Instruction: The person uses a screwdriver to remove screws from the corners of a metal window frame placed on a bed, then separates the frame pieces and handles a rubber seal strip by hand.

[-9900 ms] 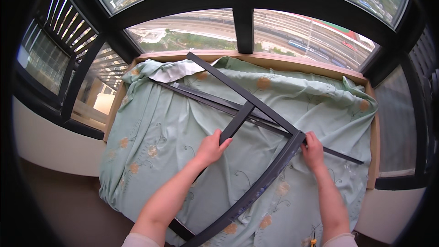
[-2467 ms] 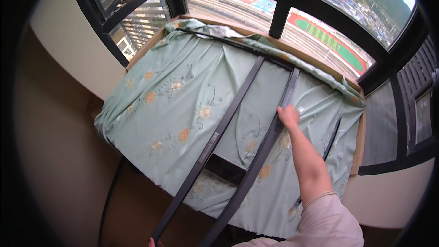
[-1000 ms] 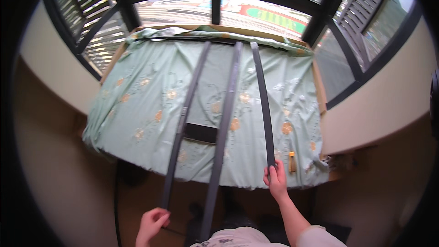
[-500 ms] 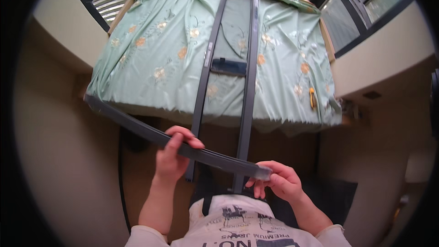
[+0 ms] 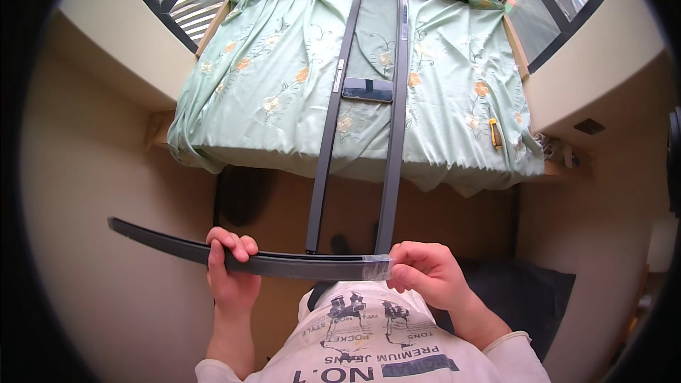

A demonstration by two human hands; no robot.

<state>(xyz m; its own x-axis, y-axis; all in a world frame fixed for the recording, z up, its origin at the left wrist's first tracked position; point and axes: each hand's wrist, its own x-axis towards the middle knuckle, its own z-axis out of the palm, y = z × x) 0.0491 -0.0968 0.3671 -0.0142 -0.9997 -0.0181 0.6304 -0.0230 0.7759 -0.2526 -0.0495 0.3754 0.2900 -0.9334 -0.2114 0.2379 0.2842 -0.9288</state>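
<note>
A long dark grey frame bar (image 5: 298,264) lies crosswise in front of my body, its far end reaching out to the left. My left hand (image 5: 233,273) is wrapped round it left of the middle, with the fingers over the top. Clear tape (image 5: 377,268) covers the bar's right end. There my right hand (image 5: 431,273) is closed, thumb and fingers pinching the tape's edge. Just beyond the bar, two parallel dark rails (image 5: 325,163) joined at the far end run away from me over a green cloth. A phone (image 5: 367,89) lies across the gap between them.
The green flowered cloth (image 5: 269,128) drapes a wide ledge below the windows. A screwdriver with a yellow and black handle (image 5: 494,133) rests on its right side. Walls (image 5: 78,135) close in on both sides. A dark flat panel (image 5: 525,298) is at the lower right.
The bar has swung nearer to me and more level, its left end coming away from the cloth's edge. My left hand has moved left and down with it. My right hand stays at the taped end.
</note>
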